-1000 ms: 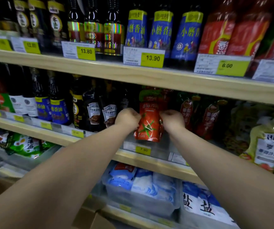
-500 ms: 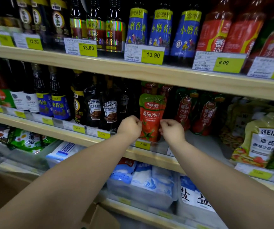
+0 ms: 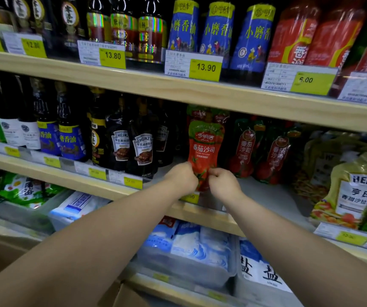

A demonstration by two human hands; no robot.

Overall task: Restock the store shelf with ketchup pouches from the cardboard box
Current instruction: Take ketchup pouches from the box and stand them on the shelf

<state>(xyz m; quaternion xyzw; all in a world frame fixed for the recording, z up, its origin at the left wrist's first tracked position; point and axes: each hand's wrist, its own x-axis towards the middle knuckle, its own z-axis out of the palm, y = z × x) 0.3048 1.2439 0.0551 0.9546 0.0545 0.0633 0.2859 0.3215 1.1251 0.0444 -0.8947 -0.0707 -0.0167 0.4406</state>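
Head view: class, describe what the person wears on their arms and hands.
Nothing visible is worn. The left arm and right arm are bare to the frame's edge, with no sleeves. The left hand and right hand have no gloves, and no watch, ring or bracelet shows.
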